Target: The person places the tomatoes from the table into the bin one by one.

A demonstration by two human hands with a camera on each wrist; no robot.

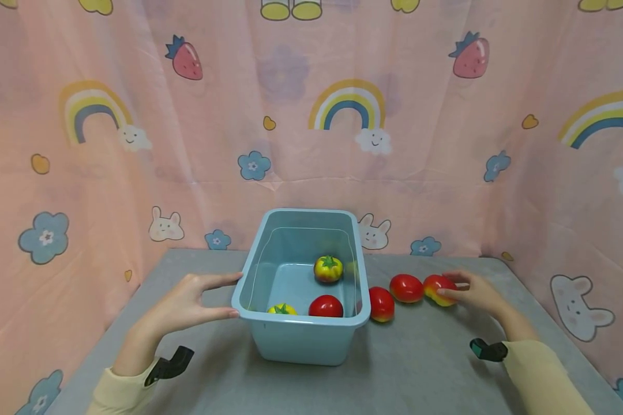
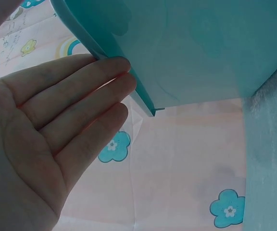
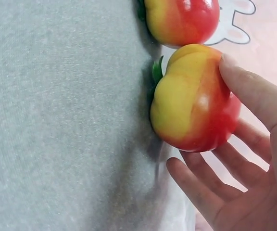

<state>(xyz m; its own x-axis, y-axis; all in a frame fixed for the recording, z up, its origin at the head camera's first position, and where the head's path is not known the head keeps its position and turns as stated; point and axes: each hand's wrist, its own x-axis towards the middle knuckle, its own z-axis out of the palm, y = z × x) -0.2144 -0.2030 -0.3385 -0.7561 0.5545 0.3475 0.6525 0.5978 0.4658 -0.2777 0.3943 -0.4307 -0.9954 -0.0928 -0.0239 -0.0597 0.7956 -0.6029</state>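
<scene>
A light blue plastic bin (image 1: pixel 311 340) stands in the middle of the table, holding a red tomato (image 1: pixel 326 306) and two yellow-green ones with green stems, one at the back (image 1: pixel 328 269) and one at the front (image 1: pixel 282 309). My left hand (image 1: pixel 187 308) touches the bin's left rim with straight fingers, thumb apart; in the left wrist view the fingertips (image 2: pixel 121 65) lie against the rim. At right, my right hand (image 1: pixel 475 294) holds a red-and-yellow tomato (image 3: pixel 191 103) on the table, thumb on one side and fingers around the other. Its stem points down toward the tabletop.
Two more red tomatoes lie between the bin and my right hand, one against the bin's right side (image 1: pixel 381 304), the other in the middle (image 1: pixel 406 288). A pink patterned curtain (image 1: pixel 311 190) hangs behind the grey table (image 1: pixel 415 369).
</scene>
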